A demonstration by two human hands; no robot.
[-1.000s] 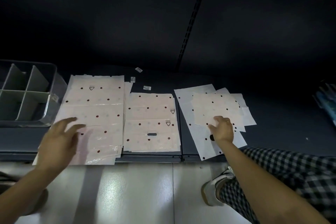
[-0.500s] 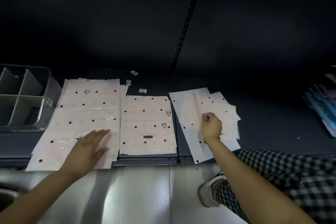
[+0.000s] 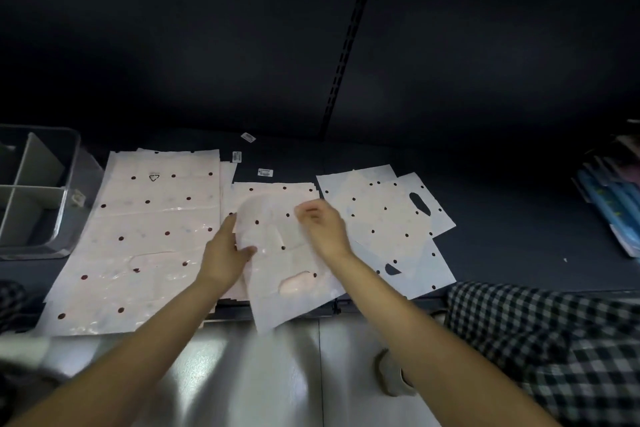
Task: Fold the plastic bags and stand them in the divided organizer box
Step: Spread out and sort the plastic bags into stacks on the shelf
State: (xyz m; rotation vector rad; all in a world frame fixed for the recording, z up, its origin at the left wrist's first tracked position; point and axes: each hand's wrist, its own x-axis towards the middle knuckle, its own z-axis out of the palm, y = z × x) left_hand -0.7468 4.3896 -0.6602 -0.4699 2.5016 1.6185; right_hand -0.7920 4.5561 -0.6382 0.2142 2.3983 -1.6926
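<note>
Plastic bag between both pinching hands

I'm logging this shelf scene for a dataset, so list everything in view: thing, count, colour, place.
held bag: one, pale pink with dark dots, lifted over the middle stack
large bags: one stack, pink dotted, shelf left
middle stack: one, pink dotted, under the held bag
right bags: several, whiter, dotted, shelf right
organizer box: one, clear with grey dividers, far left
labels: three, white, behind the bags
blue packets: some, far right
checked trousers: right
left hand: grips the bag's left edge
right hand: blurred, on the bag; grip unclear
</note>
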